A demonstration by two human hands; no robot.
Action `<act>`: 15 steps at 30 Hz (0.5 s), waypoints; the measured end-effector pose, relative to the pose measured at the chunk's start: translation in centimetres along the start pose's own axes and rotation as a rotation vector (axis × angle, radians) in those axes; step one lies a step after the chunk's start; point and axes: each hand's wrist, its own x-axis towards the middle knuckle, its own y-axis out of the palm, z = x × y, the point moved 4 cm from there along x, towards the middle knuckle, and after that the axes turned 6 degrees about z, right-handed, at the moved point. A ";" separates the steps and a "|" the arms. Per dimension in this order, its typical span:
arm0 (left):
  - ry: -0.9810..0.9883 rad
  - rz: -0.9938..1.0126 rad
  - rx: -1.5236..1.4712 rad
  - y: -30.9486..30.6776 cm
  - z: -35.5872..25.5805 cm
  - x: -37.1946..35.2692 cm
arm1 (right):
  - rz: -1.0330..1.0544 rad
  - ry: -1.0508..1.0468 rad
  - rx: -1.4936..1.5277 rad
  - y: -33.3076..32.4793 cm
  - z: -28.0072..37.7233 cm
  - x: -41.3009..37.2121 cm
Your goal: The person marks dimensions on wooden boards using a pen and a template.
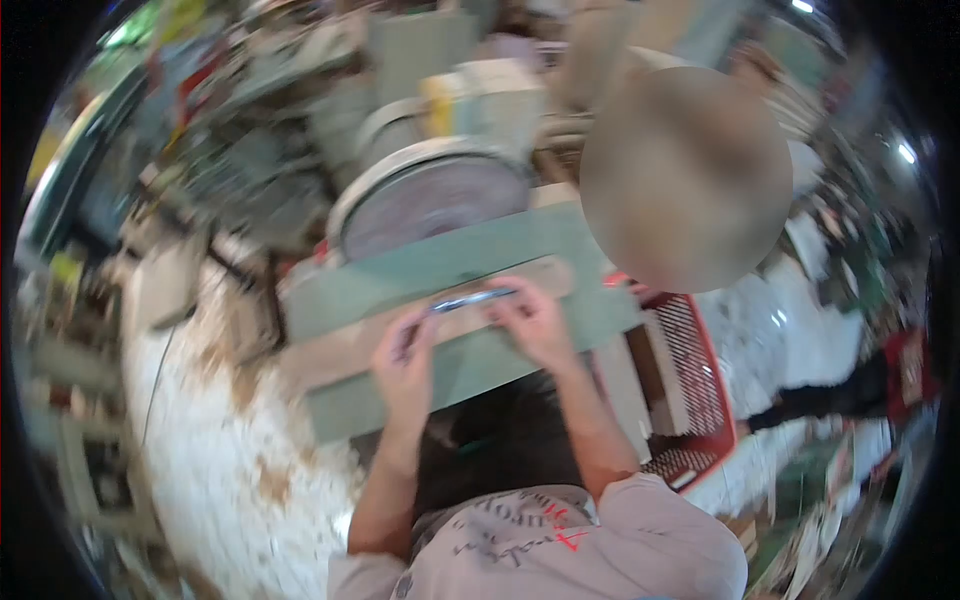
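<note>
We see our left hand [403,365] and right hand [532,322] pinching the bar [472,299] near its ends, over the board [480,362]. Its long axis runs crosswise between our hands; the disc [432,205] lies beyond.

Slender shiny bluish piece [471,300], slightly slanted, between the hands [404,362]
</note>
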 end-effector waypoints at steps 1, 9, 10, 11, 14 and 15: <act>-0.026 0.022 -0.003 0.1 -0.4 0.1 | 0.005 -0.031 0.055 0.0 -0.8 0.2; 0.024 -0.016 0.071 0.0 0.4 0.2 | 0.005 -0.125 0.181 0.5 -0.1 0.1; 0.006 -0.020 0.096 0.1 0.0 0.1 | 0.002 -0.126 0.197 0.5 0.1 0.1; -0.011 -0.026 0.123 0.2 -0.1 0.1 | -0.004 -0.130 0.199 0.3 0.0 0.1; 0.012 -0.034 0.089 0.1 0.3 0.1 | 0.064 -0.091 0.149 0.2 -0.1 0.1; 0.015 -0.033 0.088 0.1 0.4 0.1 | 0.065 -0.089 0.156 0.3 -0.1 0.1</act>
